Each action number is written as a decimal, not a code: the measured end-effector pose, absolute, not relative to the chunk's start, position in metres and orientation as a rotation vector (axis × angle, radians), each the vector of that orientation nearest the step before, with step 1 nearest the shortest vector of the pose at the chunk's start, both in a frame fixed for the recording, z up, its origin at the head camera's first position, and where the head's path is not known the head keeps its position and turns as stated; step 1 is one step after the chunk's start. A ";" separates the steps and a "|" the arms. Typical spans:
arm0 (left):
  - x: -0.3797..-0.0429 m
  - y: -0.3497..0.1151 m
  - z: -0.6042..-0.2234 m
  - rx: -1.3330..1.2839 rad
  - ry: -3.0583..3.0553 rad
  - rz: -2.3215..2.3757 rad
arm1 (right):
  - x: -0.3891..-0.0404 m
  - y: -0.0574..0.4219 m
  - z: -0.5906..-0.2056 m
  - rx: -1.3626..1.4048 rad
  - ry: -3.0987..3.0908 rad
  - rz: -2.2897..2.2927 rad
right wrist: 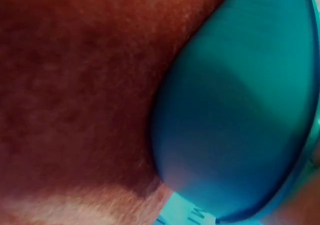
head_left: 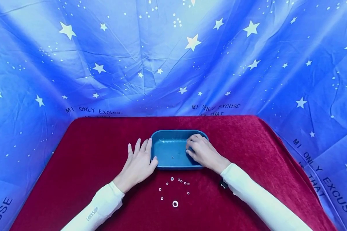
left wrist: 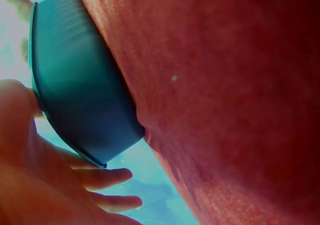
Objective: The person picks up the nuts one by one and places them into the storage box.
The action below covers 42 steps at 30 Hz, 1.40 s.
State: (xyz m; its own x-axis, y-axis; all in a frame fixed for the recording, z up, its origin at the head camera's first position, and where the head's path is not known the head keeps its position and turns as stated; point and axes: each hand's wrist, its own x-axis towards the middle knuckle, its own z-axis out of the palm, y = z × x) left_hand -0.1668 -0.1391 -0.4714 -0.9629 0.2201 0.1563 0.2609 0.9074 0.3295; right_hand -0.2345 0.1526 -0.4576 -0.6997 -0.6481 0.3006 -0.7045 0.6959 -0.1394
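A blue-green rectangular tray (head_left: pixel 177 166) with rounded corners stands on dark red cloth. My left hand (head_left: pixel 137 166) rests at its left end, fingers spread and thumb near the front corner. In the left wrist view, the left hand (left wrist: pixel 45 180) touches the tray's outer wall (left wrist: pixel 80 85). My right hand (head_left: pixel 203 150) reaches over the right rim into the tray, its fingers bent; whether the fingertips pinch something is too small to tell. One tiny ring-shaped piece (head_left: pixel 172 157) lies on the tray floor. The right wrist view shows mostly the tray's outer wall (right wrist: pixel 225 100).
In front of the tray, several small silvery ring-shaped pieces, like nuts, lie in a loose circle on the red cloth (head_left: pixel 104 134). The largest ring (head_left: pixel 175 204) is nearest me. A blue star-printed curtain (head_left: pixel 144 64) hangs behind and on both sides.
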 end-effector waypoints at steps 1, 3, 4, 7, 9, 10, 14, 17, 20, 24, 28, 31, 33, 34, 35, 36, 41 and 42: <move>-0.167 -0.139 -0.472 -0.374 -2.955 -0.536 | -0.236 0.150 -0.458 1.087 -2.687 0.355; -0.167 -0.139 -0.472 -0.373 -2.951 -0.538 | -0.240 0.144 -0.460 1.091 -2.708 0.340; -0.166 -0.139 -0.472 -0.370 -2.951 -0.539 | -0.242 0.141 -0.461 1.095 -2.718 0.330; -0.166 -0.139 -0.473 -0.364 -2.951 -0.549 | -0.247 0.132 -0.464 1.116 -2.742 0.304; -0.166 -0.139 -0.473 -0.361 -2.955 -0.558 | -0.250 0.128 -0.466 1.136 -2.753 0.290; -0.166 -0.139 -0.473 -0.359 -2.959 -0.561 | -0.251 0.126 -0.467 1.147 -2.754 0.280; -0.166 -0.137 -0.473 -0.363 -2.969 -0.568 | -0.252 0.123 -0.469 1.178 -2.748 0.248; -0.167 -0.136 -0.472 -0.365 -2.970 -0.566 | -0.253 0.122 -0.470 1.187 -2.737 0.229; -0.167 -0.136 -0.472 -0.363 -2.971 -0.569 | -0.253 0.121 -0.470 1.187 -2.733 0.227; -0.166 -0.136 -0.472 -0.360 -2.974 -0.561 | -0.254 0.121 -0.471 1.184 -2.744 0.230; -0.166 -0.136 -0.471 -0.360 -2.979 -0.555 | -0.254 0.121 -0.472 1.172 -2.767 0.226; -0.166 -0.136 -0.471 -0.360 -2.984 -0.554 | -0.253 0.122 -0.473 1.162 -2.773 0.227; -0.166 -0.137 -0.471 -0.357 -2.984 -0.560 | -0.252 0.123 -0.472 1.154 -2.774 0.236; -0.166 -0.137 -0.471 -0.355 -2.983 -0.559 | -0.251 0.124 -0.471 1.149 -2.771 0.241; -0.166 -0.137 -0.471 -0.354 -2.982 -0.561 | -0.250 0.124 -0.470 1.140 -2.768 0.248; -0.166 -0.138 -0.471 -0.354 -2.979 -0.558 | -0.249 0.125 -0.469 1.127 -2.772 0.251; -0.166 -0.139 -0.471 -0.352 -2.975 -0.562 | -0.243 0.133 -0.463 1.072 -2.756 0.265; -0.166 -0.139 -0.471 -0.354 -2.974 -0.561 | -0.243 0.135 -0.463 1.067 -2.740 0.266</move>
